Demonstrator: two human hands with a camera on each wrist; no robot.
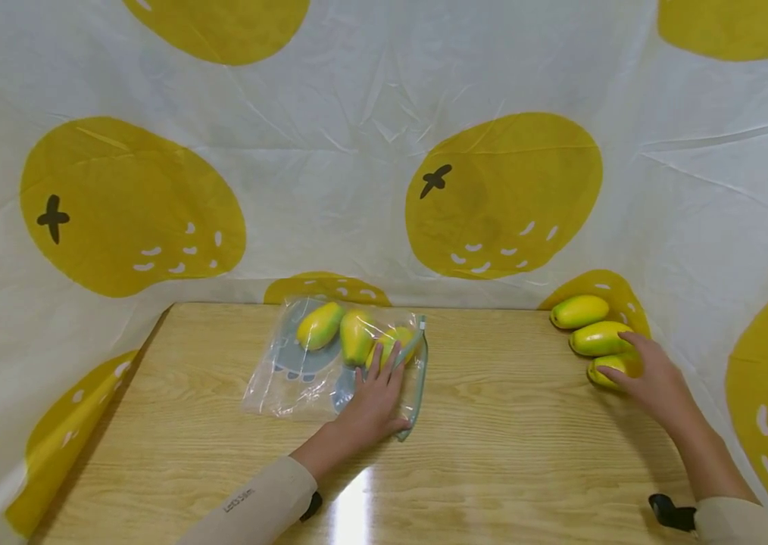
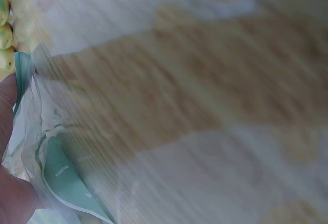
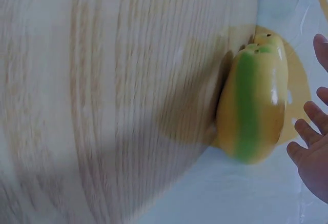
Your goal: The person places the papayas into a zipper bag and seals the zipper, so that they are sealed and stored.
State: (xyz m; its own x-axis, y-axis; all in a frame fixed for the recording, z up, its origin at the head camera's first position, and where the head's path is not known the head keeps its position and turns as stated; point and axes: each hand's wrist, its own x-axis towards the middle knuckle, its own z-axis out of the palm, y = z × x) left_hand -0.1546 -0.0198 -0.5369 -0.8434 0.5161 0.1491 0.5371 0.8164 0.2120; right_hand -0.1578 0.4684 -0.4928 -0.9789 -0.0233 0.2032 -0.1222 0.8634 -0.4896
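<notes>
A clear zip bag (image 1: 261, 397) with a blue-grey print lies at the table's middle left, with three yellow-green papayas (image 1: 320, 325) in it. On its right part rests my left hand (image 1: 373, 401), fingers stretched out over the rightmost bagged papaya. The thumb is by the green zip strip (image 1: 421, 378), which also shows in the left wrist view. Three more papayas (image 1: 580, 311) lie in a row at the back right. My right hand (image 1: 653, 378) is at the nearest of them, thumb and fingers spread apart. In the right wrist view, the fingers are apart from a green-striped papaya (image 3: 248, 106).
The wooden table (image 1: 493, 454) ends at the back and sides against a white cloth (image 1: 329, 189) printed with large yellow fruits. Below each sleeve a small black object (image 1: 672, 513) shows near the wrist.
</notes>
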